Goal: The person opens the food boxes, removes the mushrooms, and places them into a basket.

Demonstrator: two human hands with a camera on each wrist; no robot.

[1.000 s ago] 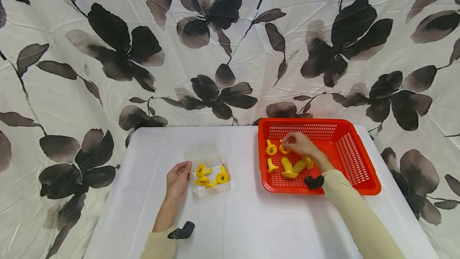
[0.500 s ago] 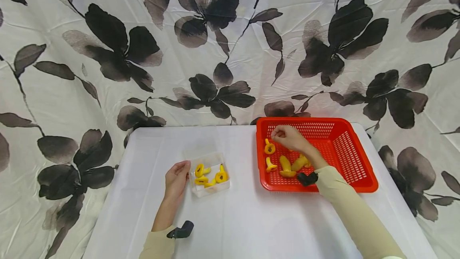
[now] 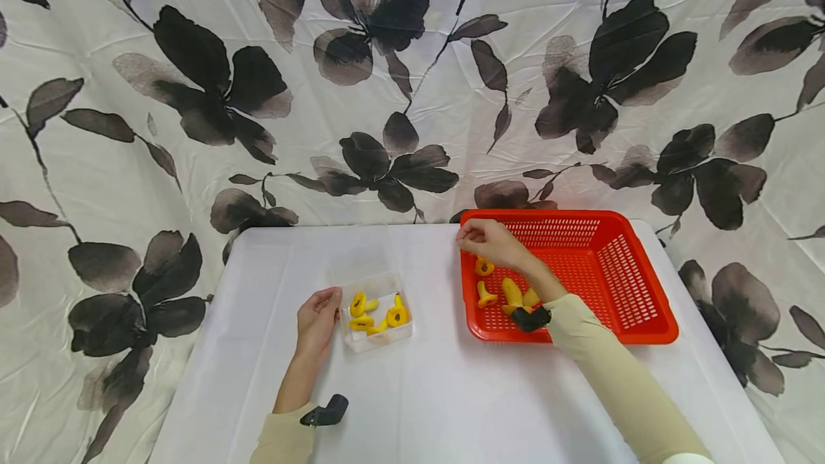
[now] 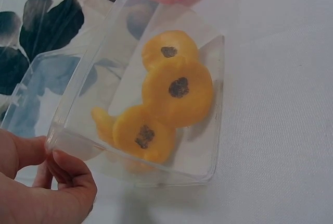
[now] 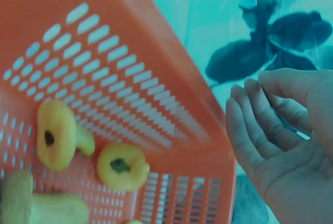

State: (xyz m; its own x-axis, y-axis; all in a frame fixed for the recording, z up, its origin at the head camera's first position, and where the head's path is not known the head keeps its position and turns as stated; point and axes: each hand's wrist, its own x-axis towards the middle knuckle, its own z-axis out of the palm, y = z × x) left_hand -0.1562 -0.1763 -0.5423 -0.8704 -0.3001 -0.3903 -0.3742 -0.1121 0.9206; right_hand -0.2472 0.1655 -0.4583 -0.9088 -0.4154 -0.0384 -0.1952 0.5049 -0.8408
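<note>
My left hand [image 3: 316,321] pinches the rim of a small clear plastic box [image 3: 380,344] between thumb and fingers. Inside lie several yellow mushrooms [image 4: 177,91], some with a dark patch on the cap. My right hand [image 3: 493,243] is over the back left corner of a red slotted basket [image 3: 660,336]. In the right wrist view its fingers [image 5: 265,117] bend loosely beside the basket wall with nothing between them. Yellow mushrooms [image 3: 485,267] lie along the basket's left side, with browner yellow ones [image 3: 513,293] near the front. The forearm hides part of the basket's contents.
Both containers stand on a white-covered table [image 3: 438,399], the box left of the basket. A white cloth with dark flowers [image 3: 387,163] hangs behind. Black camera mounts [image 3: 325,410] are on both wrists.
My right hand has left a yellow mushroom in the basket and moved left and up to the corner, with nothing in it. The left hand stays on the box.
</note>
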